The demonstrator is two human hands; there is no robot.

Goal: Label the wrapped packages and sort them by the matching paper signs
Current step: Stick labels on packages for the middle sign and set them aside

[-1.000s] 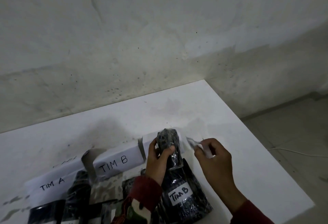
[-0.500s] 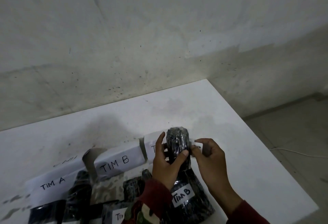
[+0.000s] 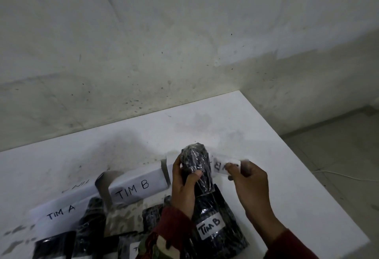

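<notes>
Packages in black shiny wrap crowd the near edge of the white table [image 3: 235, 119], and I am working just above them. My left hand [image 3: 184, 185] grips a small wrapped package [image 3: 195, 164] upright, fingers behind it and thumb pressed across its front. My right hand [image 3: 249, 182] pinches a white paper label [image 3: 222, 166] between thumb and fingertips, just beside the package's right side; I can read a "B" on it, the rest is blurred, and I cannot tell whether its edge touches the wrap yet.

Directly under my hands lies a larger wrapped package [image 3: 217, 228] already marked "TIM B" on its own white label. Along the table behind the pile runs a row of folded paper signs: the "TIM A" sign [image 3: 59, 214] at the left and the "TIM B" sign [image 3: 133, 189] next to it. A third sign [image 3: 170, 156] peeks out behind my left hand, its writing hidden by the hand and the held package. More dark packages [image 3: 90, 221] sit in front of the "TIM A" sign, partly cut off by the bottom of the view, and my left sleeve [image 3: 170, 230] covers the ones in the middle. A stained grey wall [image 3: 164, 43] rises behind the table, and a thin white cable [image 3: 344, 174] lies on the floor at the right.
</notes>
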